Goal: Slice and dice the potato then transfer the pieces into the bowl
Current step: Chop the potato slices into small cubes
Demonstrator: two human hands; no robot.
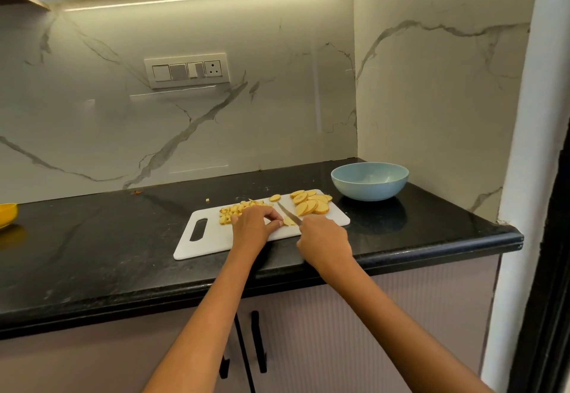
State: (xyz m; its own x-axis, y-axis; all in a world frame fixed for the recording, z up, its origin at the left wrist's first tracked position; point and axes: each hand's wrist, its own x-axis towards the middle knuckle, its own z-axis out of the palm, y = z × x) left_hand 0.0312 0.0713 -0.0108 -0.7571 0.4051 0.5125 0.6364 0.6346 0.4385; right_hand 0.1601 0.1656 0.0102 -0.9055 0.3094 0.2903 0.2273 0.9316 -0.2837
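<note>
A white cutting board [212, 238] lies on the black counter. Round potato slices [311, 202] are piled at its far right end, and small diced pieces [237, 207] are heaped at its far middle. My right hand [324, 241] grips a knife [288, 213] whose blade points away over a potato slice [289, 222] in the board's middle. My left hand [256, 226] has its fingers curled, fingertips pinching that slice just left of the blade. The light blue bowl [370, 181] stands right of the board, and I see nothing inside it.
One stray potato bit [207, 199] lies on the counter [108, 238] behind the board. A yellow dish [7, 213] sits at the far left edge. Marble walls close the back and right sides. Cabinet doors with black handles [258, 341] are below the counter's front edge.
</note>
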